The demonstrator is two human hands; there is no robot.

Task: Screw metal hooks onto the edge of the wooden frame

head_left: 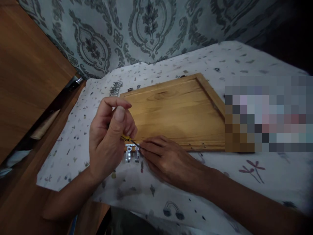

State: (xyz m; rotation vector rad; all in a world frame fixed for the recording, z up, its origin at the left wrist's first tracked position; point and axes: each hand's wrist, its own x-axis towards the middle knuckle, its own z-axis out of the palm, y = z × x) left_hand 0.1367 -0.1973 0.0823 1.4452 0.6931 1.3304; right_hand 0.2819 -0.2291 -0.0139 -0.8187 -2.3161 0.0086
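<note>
A framed wooden panel [176,114] lies flat on a white patterned sheet [156,189]. At its near left corner sits a small silver metal hinge [132,154]. My left hand [110,137] is curled into a pinch around a thin yellow-handled tool [127,138] whose tip points down at the hinge. My right hand [166,156] lies low on the sheet beside the panel's front edge, its fingertips pressed together against the hinge.
A brown wooden cabinet side [26,81] stands at the left, with a dark gap and a pale object beside it. Patterned grey wallpaper [146,29] rises behind. A blurred patch covers the panel's right end.
</note>
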